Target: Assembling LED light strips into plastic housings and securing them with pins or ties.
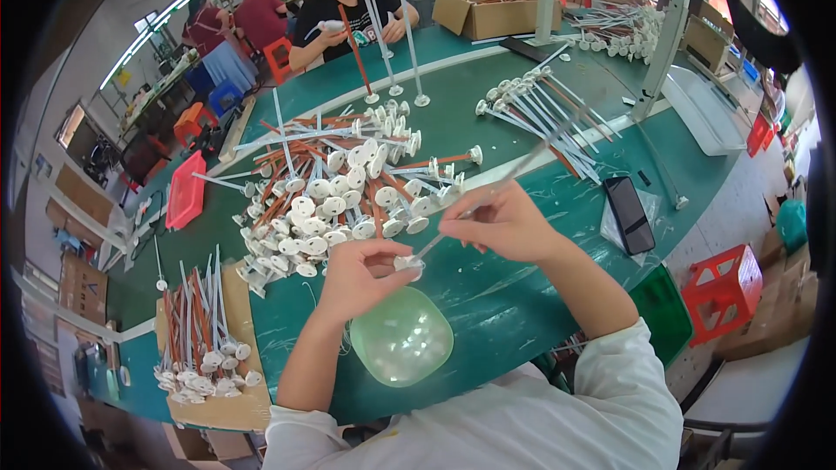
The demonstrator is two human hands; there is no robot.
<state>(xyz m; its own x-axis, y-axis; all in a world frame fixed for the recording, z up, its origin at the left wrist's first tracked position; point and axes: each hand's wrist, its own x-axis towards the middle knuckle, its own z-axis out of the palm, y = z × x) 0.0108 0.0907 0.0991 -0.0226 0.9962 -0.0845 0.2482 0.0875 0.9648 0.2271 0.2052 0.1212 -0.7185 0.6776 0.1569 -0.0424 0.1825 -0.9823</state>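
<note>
- Bowl, pale green, sits nearest us with small white pieces inside; we judge these are left to use, though we cannot count them.
- Our left hand pinches a white cap at the bowl's twelve o'clock side; our right hand, fingers drawn narrow, holds a pale rod reaching down to it. We judge this piece as midway, and cannot tell whether rod and cap are seated.
- Room for moving lies at four o'clock from that cap: green tabletop between bowl and right forearm.
- At eight o'clock a cardboard sheet bears a bundle; at eleven a big pile hems the left hand. Both show rods with caps on; whether they are finished, we cannot tell.
- Toward two to three o'clock a phone lies inside the table's curved edge.
- Beyond, at one to two, more capped rods lie fanned.
- Farthest, at twelve, three upright rods stand before a co-worker.
</note>
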